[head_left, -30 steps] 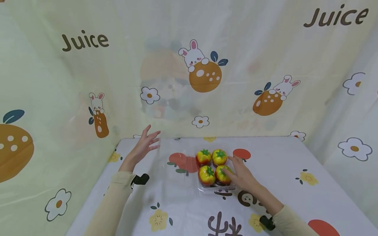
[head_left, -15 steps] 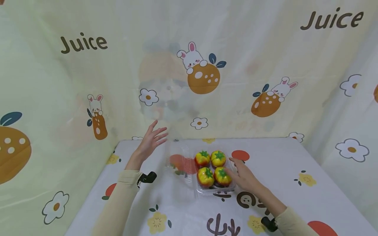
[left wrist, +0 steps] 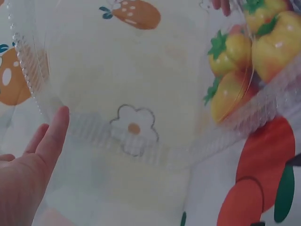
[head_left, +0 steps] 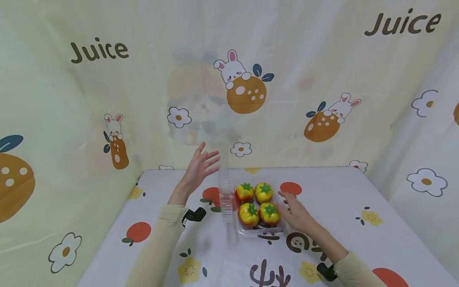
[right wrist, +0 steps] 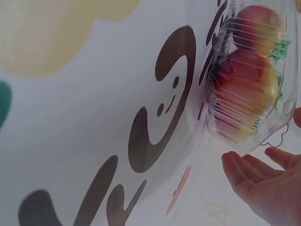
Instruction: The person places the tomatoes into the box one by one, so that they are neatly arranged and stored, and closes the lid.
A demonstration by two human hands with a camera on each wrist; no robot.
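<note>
A clear plastic clamshell box (head_left: 259, 232) sits on the table, holding several yellow-red toy fruits (head_left: 263, 193) with green leafy tops, perhaps persimmons or tomatoes. Its transparent lid (head_left: 226, 201) stands roughly upright along the box's left side. Beyond the lid, my left hand (head_left: 199, 167) has its fingers spread and raised; in the left wrist view a fingertip (left wrist: 62, 115) meets the lid's edge. My right hand (head_left: 295, 212) lies along the box's right side, thumb and fingers extended. The right wrist view shows its fingers (right wrist: 235, 172) close by the ribbed box wall; contact is unclear.
A white cloth (head_left: 322, 187) printed with fruit, flowers and dark lettering covers the table. Behind it hangs a pale curtain (head_left: 279, 131) with rabbit and orange prints, and more curtain closes both sides.
My left hand has moved right and slightly up, and the lid has swung from lying out to the left to nearly upright. My right hand has stayed beside the box.
</note>
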